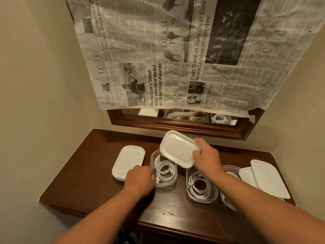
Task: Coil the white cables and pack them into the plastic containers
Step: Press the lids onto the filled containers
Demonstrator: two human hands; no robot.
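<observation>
While the right hand (207, 156) pinches a tilted white rounded-rectangular plastic lid (175, 148), the left hand (140, 179) grips a clear plastic container (166, 186) of coiled white cable (165, 170) below those fingers.

The newspaper (175, 55) carries all the readable print, its lines running sideways. The section head reads "LEISURE". One headline reads "Martin Looi's 'Velvet Alibi' wins silver medal at Global Music Awards". Another reads "Ziggy Stardust lives on at Davi… Bowie London immersive", cut at the edge. A third reads "Emily Blunt's daughters thrille… watch The Devil Wears Prada 2". A faint picture title reads "VELVET ALIBI". The body text is too small to read.
</observation>
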